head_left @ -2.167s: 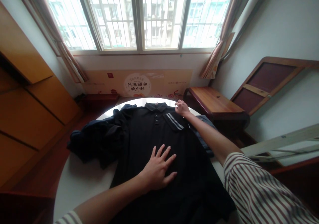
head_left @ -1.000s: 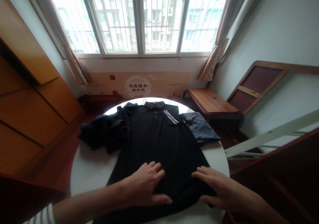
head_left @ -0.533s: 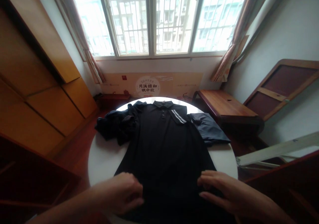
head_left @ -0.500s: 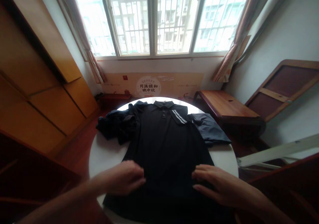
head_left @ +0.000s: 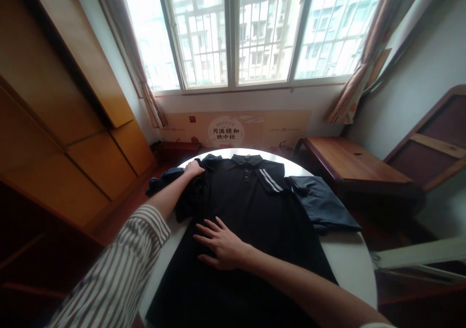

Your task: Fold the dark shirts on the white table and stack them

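A black polo shirt (head_left: 255, 206) lies spread out, collar at the far side, with its right sleeve folded inward and showing two pale stripes. My left hand (head_left: 194, 168) reaches to its far left shoulder, fingers closed on the cloth by the sleeve; the fingertips are partly hidden. My right hand (head_left: 223, 246) rests palm down on the left half of the shirt body, fingers spread. Under my left forearm is a crumpled pile of dark clothes (head_left: 187, 204). A folded dark grey-blue garment (head_left: 327, 206) lies to the right of the shirt.
Everything lies on a round white table (head_left: 358, 265). A wooden bench (head_left: 358, 160) stands beyond it on the right, with a framed panel leaning behind. Wooden cabinets (head_left: 98, 163) line the left wall, and a barred window (head_left: 233, 36) is ahead.
My left hand has moved far forward to the shirt's left shoulder and closed there. My right hand has moved left and now lies flat on the shirt. The view has shifted slightly.
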